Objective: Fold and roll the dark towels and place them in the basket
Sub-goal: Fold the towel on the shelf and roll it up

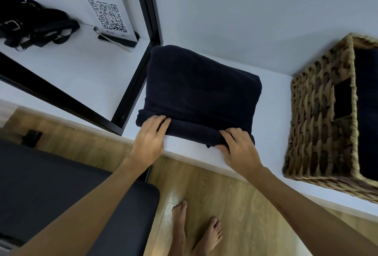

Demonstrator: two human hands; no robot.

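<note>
While the towel (202, 90) lies folded on the shelf (272, 92) at 12 o'clock from you, you're at the rolling step: left hand (150, 135) rests on the started roll with fingers nearly straight, right hand (238, 146) curls round its near edge. Basket (319, 116) sits at 3 o'clock, dark cloth already inside. Next, likely: roll away evenly, both ends together.

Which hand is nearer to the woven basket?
Right. The right hand grips the towel roll's end on the woven basket side; the left hand rests on the far end.
</note>
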